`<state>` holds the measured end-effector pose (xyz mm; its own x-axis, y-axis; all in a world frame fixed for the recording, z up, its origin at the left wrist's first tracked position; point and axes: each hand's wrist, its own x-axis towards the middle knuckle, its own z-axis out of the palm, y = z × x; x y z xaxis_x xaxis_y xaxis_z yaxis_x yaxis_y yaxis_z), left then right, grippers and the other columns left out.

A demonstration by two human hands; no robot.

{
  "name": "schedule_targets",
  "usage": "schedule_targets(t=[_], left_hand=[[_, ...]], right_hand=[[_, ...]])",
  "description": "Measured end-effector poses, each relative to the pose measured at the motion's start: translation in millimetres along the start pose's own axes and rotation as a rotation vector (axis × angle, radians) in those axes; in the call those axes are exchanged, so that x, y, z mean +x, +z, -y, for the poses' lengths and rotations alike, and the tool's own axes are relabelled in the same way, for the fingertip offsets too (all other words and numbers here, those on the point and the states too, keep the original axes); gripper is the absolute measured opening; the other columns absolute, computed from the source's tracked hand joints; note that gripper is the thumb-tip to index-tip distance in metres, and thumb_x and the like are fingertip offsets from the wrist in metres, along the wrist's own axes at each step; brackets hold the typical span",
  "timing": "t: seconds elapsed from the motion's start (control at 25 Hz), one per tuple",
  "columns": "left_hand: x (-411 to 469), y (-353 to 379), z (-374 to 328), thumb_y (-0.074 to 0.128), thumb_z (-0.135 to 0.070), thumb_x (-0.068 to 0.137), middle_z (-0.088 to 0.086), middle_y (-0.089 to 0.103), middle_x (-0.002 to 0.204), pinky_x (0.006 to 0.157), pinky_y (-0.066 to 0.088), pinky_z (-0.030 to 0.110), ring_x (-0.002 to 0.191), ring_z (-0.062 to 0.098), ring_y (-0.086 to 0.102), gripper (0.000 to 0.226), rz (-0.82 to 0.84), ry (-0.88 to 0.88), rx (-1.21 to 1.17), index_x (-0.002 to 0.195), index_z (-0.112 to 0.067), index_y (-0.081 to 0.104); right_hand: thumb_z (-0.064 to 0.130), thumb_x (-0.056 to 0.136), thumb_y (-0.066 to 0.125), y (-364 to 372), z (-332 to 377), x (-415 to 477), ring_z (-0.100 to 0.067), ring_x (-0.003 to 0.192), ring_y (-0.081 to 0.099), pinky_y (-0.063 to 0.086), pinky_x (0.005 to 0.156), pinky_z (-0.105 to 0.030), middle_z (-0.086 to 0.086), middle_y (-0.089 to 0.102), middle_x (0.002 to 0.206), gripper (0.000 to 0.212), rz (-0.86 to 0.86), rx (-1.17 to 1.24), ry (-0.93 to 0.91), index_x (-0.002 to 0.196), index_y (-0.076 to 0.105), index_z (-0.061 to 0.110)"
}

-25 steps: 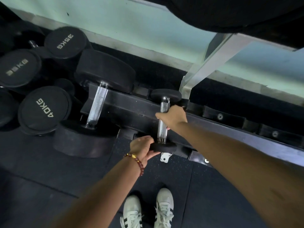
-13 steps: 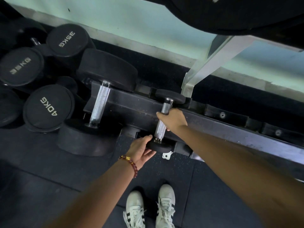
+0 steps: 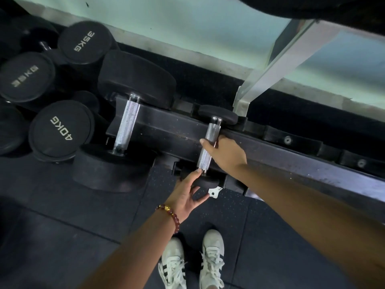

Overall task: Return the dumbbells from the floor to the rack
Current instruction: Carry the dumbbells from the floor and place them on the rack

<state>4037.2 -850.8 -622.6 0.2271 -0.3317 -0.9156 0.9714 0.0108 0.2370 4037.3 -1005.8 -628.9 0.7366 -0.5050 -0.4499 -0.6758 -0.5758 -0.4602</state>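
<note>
Small dumbbell (image 3: 209, 146) lies across rack (image 3: 270, 151), handle bridging rails so heads hang clear; right hand (image 3: 224, 152) curled round handle, left hand (image 3: 188, 193) spread, cupping near head to steady seating

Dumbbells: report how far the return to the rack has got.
Done: a large dumbbell lies across the rack.
In hand: the small dumbbell sits on the rack, right hand on its handle, left hand at its near head.
Left: the 35KG and 40KG dumbbells lie stacked beside the rack.
</note>
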Motion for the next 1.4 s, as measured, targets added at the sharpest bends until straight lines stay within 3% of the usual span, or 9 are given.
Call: schedule_targets(t=[0.24, 0.4, 0.52, 0.64, 0.72, 0.84, 1.04, 1.2, 1.4], left_hand=[[-4.4, 12.5, -6.0, 0.054, -0.011, 0.090, 0.008, 0.061, 0.096, 0.083, 0.054, 0.045, 0.096, 0.019, 0.058, 0.002, -0.075, 0.016, 0.057, 0.090, -0.009, 0.056], [-11.1, 11.4, -16.0, 0.061, -0.025, 0.088, 0.004, 0.054, 0.124, 0.079, 0.055, 0.041, 0.111, 0.018, 0.054, 0.038, -0.117, -0.020, 0.300, 0.122, -0.010, 0.051], [-24.8, 6.9, -24.8, 0.054, -0.041, 0.091, 0.002, 0.042, 0.139, 0.092, 0.049, 0.040, 0.120, 0.019, 0.050, 0.056, -0.187, -0.014, 0.596, 0.138, -0.016, 0.039], [-66.4, 12.5, -42.1, 0.044, -0.034, 0.097, 0.006, 0.056, 0.108, 0.098, 0.045, 0.040, 0.106, 0.022, 0.059, 0.030, -0.256, 0.128, 0.869, 0.117, -0.013, 0.052], [-105.0, 18.6, -52.4, 0.046, -0.025, 0.096, 0.009, 0.060, 0.104, 0.097, 0.045, 0.035, 0.110, 0.025, 0.060, 0.019, -0.165, 0.314, 1.205, 0.105, -0.013, 0.057], [-183.4, 38.8, -63.5, 0.046, -0.020, 0.097, 0.002, 0.060, 0.126, 0.094, 0.041, 0.018, 0.115, 0.012, 0.057, 0.032, 0.048, 0.515, 1.580, 0.127, -0.012, 0.054], [-317.8, 83.3, -69.4, 0.044, -0.021, 0.097, -0.005, 0.063, 0.121, 0.095, 0.048, 0.027, 0.106, 0.010, 0.061, 0.029, 0.285, 0.755, 2.114, 0.124, -0.024, 0.056], [-420.0, 118.9, -51.9, 0.045, -0.021, 0.094, -0.002, 0.066, 0.116, 0.094, 0.047, 0.033, 0.105, 0.014, 0.061, 0.029, 0.360, 0.961, 2.115, 0.118, -0.022, 0.060], [-504.2, 161.1, 33.4, 0.045, -0.015, 0.091, -0.006, 0.065, 0.116, 0.089, 0.047, 0.030, 0.098, 0.009, 0.060, 0.031, 0.787, 0.948, 2.228, 0.117, -0.023, 0.061]], right_hand=[[0.059, 0.091, 0.040, 4.2, -3.3, 0.1, -0.018, 0.074, 0.066, 0.052, 0.072, -0.035, 0.000, 0.065, 0.071, 0.053, 0.127, 0.106, -0.049, 0.104, 0.059, 0.011], [0.054, 0.094, 0.040, -3.6, -2.3, 0.3, -0.008, 0.063, 0.057, 0.042, 0.061, -0.025, 0.004, 0.061, 0.069, 0.051, 0.249, 0.179, -0.003, 0.112, 0.053, 0.009], [0.049, 0.095, 0.043, -22.0, -4.1, -6.5, -0.009, 0.063, 0.053, 0.042, 0.069, -0.029, 0.002, 0.062, 0.075, 0.040, 0.333, 0.181, 0.031, 0.108, 0.052, 0.012], [0.033, 0.096, 0.048, -66.1, 0.0, -36.2, -0.014, 0.072, 0.058, 0.047, 0.072, -0.032, 0.005, 0.062, 0.081, 0.017, 0.340, 0.059, -0.047, 0.098, 0.055, 0.018], [0.028, 0.095, 0.050, -106.8, 11.4, -67.9, -0.015, 0.086, 0.062, 0.049, 0.080, -0.032, 0.007, 0.063, 0.090, 0.014, 0.380, 0.002, -0.128, 0.100, 0.059, 0.020], [0.025, 0.093, 0.052, -165.4, 35.4, -127.6, -0.016, 0.093, 0.062, 0.049, 0.086, -0.032, 0.006, 0.063, 0.096, 0.013, 0.394, 0.030, -0.194, 0.099, 0.062, 0.020], [0.027, 0.092, 0.057, -259.9, 52.1, -252.8, -0.015, 0.086, 0.060, 0.050, 0.082, -0.031, 0.008, 0.061, 0.088, 0.009, 0.274, 0.010, -0.228, 0.093, 0.064, 0.022], [0.026, 0.090, 0.060, -329.9, 55.6, -380.8, -0.017, 0.087, 0.059, 0.044, 0.081, -0.031, 0.003, 0.063, 0.084, 0.009, -0.001, 0.133, -0.100, 0.088, 0.063, 0.019], [0.030, 0.093, 0.057, -370.0, 12.1, -553.1, -0.015, 0.079, 0.057, 0.042, 0.073, -0.030, 0.009, 0.059, 0.079, 0.015, -0.096, 0.158, 0.069, 0.089, 0.061, 0.017]])
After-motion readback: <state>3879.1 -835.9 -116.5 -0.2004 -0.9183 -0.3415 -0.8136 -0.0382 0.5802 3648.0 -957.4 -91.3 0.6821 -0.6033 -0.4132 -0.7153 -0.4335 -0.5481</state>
